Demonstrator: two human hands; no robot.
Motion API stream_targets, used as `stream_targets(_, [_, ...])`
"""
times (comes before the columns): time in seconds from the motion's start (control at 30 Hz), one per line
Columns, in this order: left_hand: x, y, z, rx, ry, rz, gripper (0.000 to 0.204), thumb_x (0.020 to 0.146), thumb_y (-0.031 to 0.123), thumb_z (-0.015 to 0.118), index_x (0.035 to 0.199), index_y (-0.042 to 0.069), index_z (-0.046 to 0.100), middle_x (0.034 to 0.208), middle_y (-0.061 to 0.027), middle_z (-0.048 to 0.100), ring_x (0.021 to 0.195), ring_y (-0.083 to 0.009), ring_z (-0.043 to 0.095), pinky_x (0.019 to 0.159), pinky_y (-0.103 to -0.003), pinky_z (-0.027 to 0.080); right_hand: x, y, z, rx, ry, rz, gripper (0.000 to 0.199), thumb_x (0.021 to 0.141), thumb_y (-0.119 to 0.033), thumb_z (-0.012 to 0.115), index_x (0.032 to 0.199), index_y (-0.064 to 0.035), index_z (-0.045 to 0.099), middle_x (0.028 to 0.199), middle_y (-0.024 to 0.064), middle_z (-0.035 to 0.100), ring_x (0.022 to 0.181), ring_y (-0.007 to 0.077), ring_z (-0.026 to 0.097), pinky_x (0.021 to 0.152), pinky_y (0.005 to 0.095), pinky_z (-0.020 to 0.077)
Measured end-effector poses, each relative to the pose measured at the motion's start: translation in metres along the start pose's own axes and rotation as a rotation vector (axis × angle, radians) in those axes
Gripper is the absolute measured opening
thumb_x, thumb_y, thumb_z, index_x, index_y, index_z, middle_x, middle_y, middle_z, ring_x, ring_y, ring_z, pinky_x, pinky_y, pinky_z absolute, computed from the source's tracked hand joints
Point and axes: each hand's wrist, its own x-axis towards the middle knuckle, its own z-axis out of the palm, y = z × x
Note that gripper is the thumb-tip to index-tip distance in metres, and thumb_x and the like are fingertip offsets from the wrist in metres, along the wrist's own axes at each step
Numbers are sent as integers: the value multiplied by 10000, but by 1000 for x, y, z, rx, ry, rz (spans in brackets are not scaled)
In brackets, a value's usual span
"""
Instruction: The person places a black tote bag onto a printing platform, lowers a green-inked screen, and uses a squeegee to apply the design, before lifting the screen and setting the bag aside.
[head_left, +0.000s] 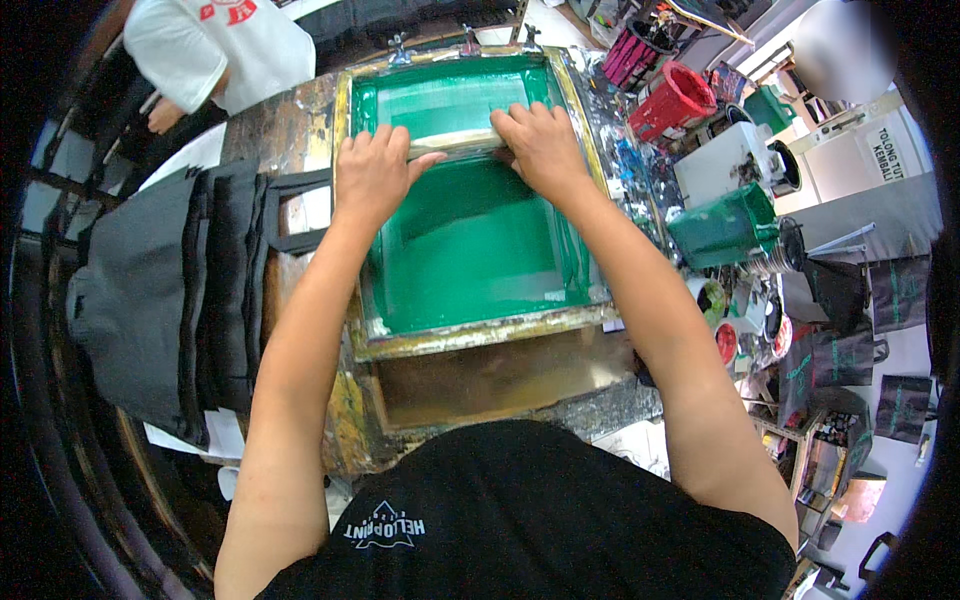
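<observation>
A wooden-framed printing screen (480, 255) lies on the worktable, its mesh coated in green ink. Across its upper part runs a squeegee (455, 147) with a pale wooden handle. My left hand (380, 178) grips the squeegee's left end, fingers over the top and thumb along the near side. On the right end, my right hand (540, 150) is closed round the same handle. The squeegee's blade is mostly hidden under the handle and hands. Metal clamps (470, 42) hold the screen's far edge.
Stacked black fabric bags (150, 300) lie on the left, one strap reaching the screen. At right stand a red ink bucket (672, 100), a green container (725, 228) and a white jug (725, 160). Another person (225, 50) stands at the far left.
</observation>
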Motion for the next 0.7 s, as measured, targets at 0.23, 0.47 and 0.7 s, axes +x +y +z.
stream_targets(0.23, [-65, 44, -70, -33, -58, -14, 548, 845, 641, 718, 784, 111, 597, 758, -54, 581, 702, -254, 598, 668, -410, 459, -74, -46, -51, 26, -80, 1, 531, 693, -131, 845, 1162, -165, 599, 1029, 34, 622, 1004, 252, 613, 840, 411, 452])
stream_targets(0.47, [-119, 80, -123, -133, -112, -13, 546, 835, 612, 741, 773, 104, 552, 774, -74, 527, 712, -281, 546, 670, -423, 431, -141, -87, -100, 53, -130, 39, 437, 723, -86, 780, 1119, -155, 611, 987, 43, 590, 967, 255, 583, 838, 418, 419])
stream_targets(0.7, [-133, 89, -136, -162, -177, -53, 536, 830, 615, 746, 838, 101, 593, 826, -70, 528, 779, -277, 539, 736, -413, 421, -154, -97, -114, 37, -160, 50, 280, 845, -141, 681, 1120, -170, 641, 950, 41, 593, 937, 254, 587, 801, 429, 408])
